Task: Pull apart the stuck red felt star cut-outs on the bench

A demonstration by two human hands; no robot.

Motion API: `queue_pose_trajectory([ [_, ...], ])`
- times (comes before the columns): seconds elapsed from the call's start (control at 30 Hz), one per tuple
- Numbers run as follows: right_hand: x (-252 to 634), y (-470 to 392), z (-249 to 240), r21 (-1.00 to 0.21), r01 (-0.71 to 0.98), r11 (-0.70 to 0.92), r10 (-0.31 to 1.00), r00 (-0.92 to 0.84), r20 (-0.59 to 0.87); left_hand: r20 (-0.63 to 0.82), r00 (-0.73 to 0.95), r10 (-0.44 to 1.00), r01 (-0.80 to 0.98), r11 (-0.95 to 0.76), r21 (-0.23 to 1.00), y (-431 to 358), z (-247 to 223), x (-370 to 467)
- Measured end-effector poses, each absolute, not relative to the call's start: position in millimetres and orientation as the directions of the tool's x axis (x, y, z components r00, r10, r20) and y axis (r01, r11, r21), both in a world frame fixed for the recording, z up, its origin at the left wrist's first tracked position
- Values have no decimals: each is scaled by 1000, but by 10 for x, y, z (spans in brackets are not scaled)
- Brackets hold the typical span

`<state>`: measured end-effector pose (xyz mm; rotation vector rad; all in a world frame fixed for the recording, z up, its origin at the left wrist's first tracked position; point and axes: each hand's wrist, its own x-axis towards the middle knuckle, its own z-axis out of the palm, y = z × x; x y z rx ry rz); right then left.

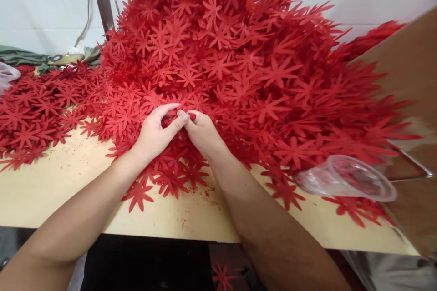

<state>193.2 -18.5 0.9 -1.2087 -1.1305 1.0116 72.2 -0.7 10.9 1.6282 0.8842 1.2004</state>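
My left hand (160,129) and my right hand (202,131) meet over the front of a large heap of red flower-shaped cutouts (218,66). Thumbs and fingertips are pressed together around a small red piece (192,117). Only a bit of it shows between my fingers, at the right hand's side; its full shape is hidden. Both hands are closed in a pinch, the left thumb reaching across to the right fingertips. Just below my wrists, loose red cutouts (138,194) lie on the pale tabletop (68,191).
A clear plastic cup (363,177) lies on its side at the right, beside a brown cardboard box (406,77). More red cutouts (27,118) spread at the left. Behind them stand a metal bar (101,0) and folded green cloth (22,56). One cutout (222,277) lies below the table edge.
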Motion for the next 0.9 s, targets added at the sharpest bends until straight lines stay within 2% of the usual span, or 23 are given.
queue_pose_trajectory([
  [0.1,1908,-212,13,-994,-85,71,994,86,64,275,225,935,-75,-265,961,5,138,726],
  [0.23,1888,-264,69,-973,-231,6,996,-84,26,134,136,982,-245,-98,964,79,171,680],
  [0.33,1886,-265,94,-974,-226,31,998,-44,42,99,6,995,-310,-93,946,193,175,606],
  [0.43,1895,-239,97,-985,-168,40,994,107,23,159,-58,986,-236,-168,957,292,146,548],
  [0.53,1911,-216,93,-989,-146,12,984,179,-14,313,-96,945,-47,-318,947,297,110,543],
  [0.63,1922,-202,69,-993,-120,13,982,190,-10,472,-15,882,113,-467,877,210,108,577],
  [0.7,1922,-198,42,-994,-84,64,983,178,48,486,108,867,112,-496,861,134,123,614],
  [0.8,1906,-206,17,-989,-80,121,989,93,113,372,264,890,19,-391,920,49,143,670],
  [0.9,1883,-236,32,-981,-165,101,995,-4,103,243,335,911,-73,-232,970,31,149,688],
])
